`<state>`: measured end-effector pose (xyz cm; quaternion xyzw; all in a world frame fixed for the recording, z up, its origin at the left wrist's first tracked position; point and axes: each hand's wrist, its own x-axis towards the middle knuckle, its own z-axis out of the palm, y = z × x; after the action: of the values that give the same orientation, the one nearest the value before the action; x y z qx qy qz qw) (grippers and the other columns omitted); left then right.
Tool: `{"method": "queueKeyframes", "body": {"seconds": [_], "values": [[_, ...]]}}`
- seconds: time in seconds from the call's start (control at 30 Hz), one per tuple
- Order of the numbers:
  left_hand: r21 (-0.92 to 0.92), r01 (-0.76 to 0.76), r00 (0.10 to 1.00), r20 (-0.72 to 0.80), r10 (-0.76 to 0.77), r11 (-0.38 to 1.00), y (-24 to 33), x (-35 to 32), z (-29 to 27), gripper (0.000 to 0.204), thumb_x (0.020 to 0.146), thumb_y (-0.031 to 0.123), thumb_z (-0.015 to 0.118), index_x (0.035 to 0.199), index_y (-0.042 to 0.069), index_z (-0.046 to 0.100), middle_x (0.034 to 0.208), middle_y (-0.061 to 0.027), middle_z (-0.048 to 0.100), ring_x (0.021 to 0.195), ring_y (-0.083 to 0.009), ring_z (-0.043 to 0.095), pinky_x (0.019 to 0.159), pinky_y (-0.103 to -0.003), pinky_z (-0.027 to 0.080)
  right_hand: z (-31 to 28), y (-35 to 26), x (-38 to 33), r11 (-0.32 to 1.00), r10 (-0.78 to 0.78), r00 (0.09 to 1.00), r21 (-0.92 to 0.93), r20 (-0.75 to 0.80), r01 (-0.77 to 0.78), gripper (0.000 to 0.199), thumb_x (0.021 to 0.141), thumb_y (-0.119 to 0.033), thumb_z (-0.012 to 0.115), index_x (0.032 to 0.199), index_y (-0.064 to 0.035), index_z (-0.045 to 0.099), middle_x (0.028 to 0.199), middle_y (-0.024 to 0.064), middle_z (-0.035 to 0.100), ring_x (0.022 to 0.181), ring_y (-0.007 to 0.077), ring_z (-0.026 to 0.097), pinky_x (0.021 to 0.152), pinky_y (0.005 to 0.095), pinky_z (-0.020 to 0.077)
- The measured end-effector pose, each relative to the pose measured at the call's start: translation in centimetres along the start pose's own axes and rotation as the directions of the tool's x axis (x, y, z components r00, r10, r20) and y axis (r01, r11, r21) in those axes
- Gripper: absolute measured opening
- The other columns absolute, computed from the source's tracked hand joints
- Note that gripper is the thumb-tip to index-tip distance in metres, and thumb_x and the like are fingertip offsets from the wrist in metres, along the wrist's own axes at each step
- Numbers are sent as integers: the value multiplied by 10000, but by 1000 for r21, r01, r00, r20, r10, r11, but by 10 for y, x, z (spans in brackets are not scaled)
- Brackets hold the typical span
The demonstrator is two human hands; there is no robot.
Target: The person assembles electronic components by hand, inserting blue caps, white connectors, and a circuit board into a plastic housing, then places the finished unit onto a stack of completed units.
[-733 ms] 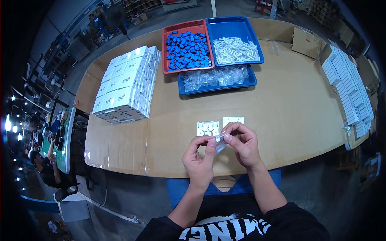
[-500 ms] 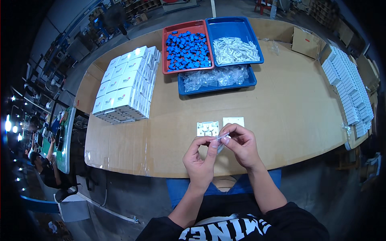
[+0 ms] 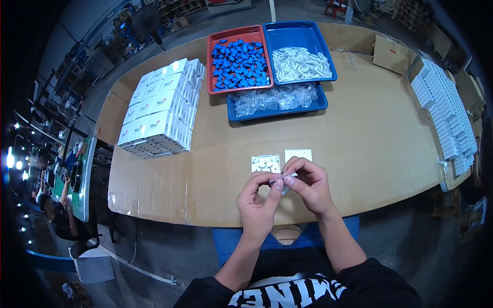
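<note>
Since the earlier frame, the left hand (image 3: 257, 203) has slid a little inward, so its thumb now sits closer to the right hand (image 3: 314, 190), which has barely changed place. From my remote seat I see both hands pinching a small clear plastic bag (image 3: 283, 178) between thumb and forefinger, the fingertips narrow and nearly meeting. I cannot tell whether the bag holds anything, as the fingers cover much of it. It is held up in front of the body, near the table's front edge. Just beyond the hands, I see two white plates lying side by side on the brown table (image 3: 359, 138): the left plate (image 3: 265, 162) has a fitting on its face, and the right plate (image 3: 298, 153) is partly hidden by the right hand. Farther back, a red tray (image 3: 239, 33) holds blue parts (image 3: 239, 64), a blue tray (image 3: 292, 36) beside it holds white parts (image 3: 302, 65), and a nearer blue tray (image 3: 280, 114) holds clear plastic bags (image 3: 277, 99). White boxes (image 3: 156, 105) stand stacked on the left.
</note>
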<state>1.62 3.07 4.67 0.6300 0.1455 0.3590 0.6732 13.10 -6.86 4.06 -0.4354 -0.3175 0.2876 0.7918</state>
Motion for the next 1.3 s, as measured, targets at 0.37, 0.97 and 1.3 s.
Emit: {"method": "queueKeyframes", "body": {"seconds": [0.37, 0.97, 1.3], "values": [[-17, 2, 1000, -3, -2, 1000, 0, -2, 2, 104, 985, 23, 700, 1055, -37, 650, 1055, -79, 649, 1019, -133, 593, 936, -283, 466, 1, 1, -2, 999, -4, 1000, -34, -14, 3, 80, 942, -15, 702, 992, -2, 641, 985, 74, 629, 912, 127, 596, 816, 276, 486], [-174, 164, 984, -37, -173, 971, -2, -2, -1, 161, 964, 40, 744, 1099, -29, 690, 1052, -69, 711, 1018, -137, 648, 930, -288, 508, -4, 5, -1, 999, -12, 1000, -38, 22, 13, 100, 985, -31, 693, 1064, 7, 646, 1020, 25, 596, 924, 64, 572, 783, 213, 485], [-133, 92, 996, 23, -89, 987, -6, -1, -5, 148, 1006, 39, 687, 1139, -22, 663, 1091, -53, 684, 1015, -99, 625, 912, -253, 498, -3, 4, -2, 996, 1, 999, -91, 47, 3, 69, 1005, -33, 673, 1057, 4, 647, 1012, 20, 597, 892, 52, 567, 728, 200, 467]]}}
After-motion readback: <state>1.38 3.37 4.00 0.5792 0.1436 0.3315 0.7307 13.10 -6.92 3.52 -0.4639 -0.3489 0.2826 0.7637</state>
